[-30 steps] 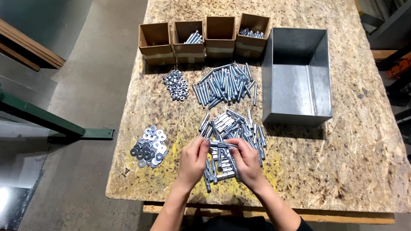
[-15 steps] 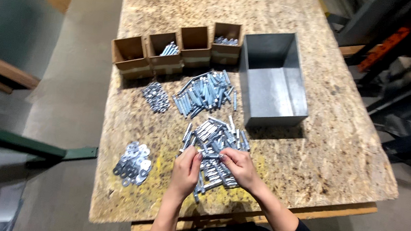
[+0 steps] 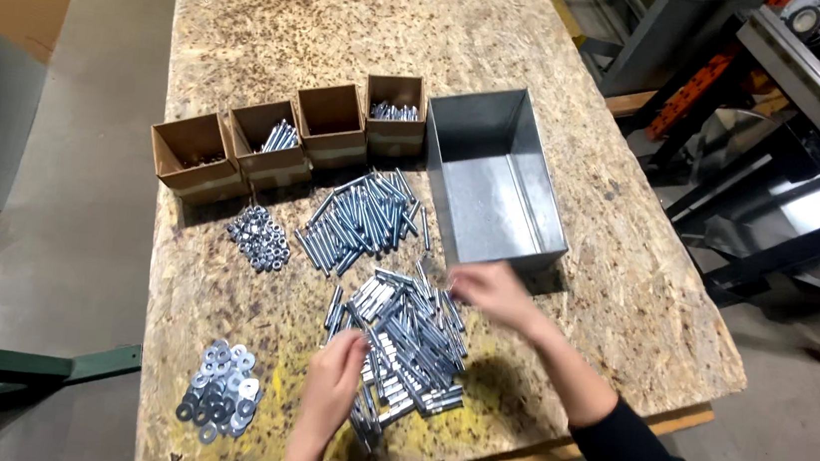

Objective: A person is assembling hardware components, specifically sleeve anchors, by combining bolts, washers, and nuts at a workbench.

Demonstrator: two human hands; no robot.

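Note:
My left hand [image 3: 333, 378] rests on the near-left part of a heap of shiny metal bolts [image 3: 409, 341] on the chipboard table; whether it grips a bolt is hidden. My right hand [image 3: 484, 290] is blurred at the far right edge of that heap, just in front of the near corner of an open grey metal bin [image 3: 495, 184]. Its fingers look curled, and I cannot make out anything in them. A second heap of longer bolts [image 3: 361, 218] lies beyond, to the left of the bin.
Several small open cardboard boxes [image 3: 288, 141] stand in a row behind the heaps, some with bolts inside. A pile of nuts [image 3: 259, 236] and a pile of washers [image 3: 218, 403] lie to the left. Machinery stands off the table's right side.
My right hand has left the near heap and moved away and to the right, toward the bin. My left hand stays on the heap. The camera has shifted and come closer.

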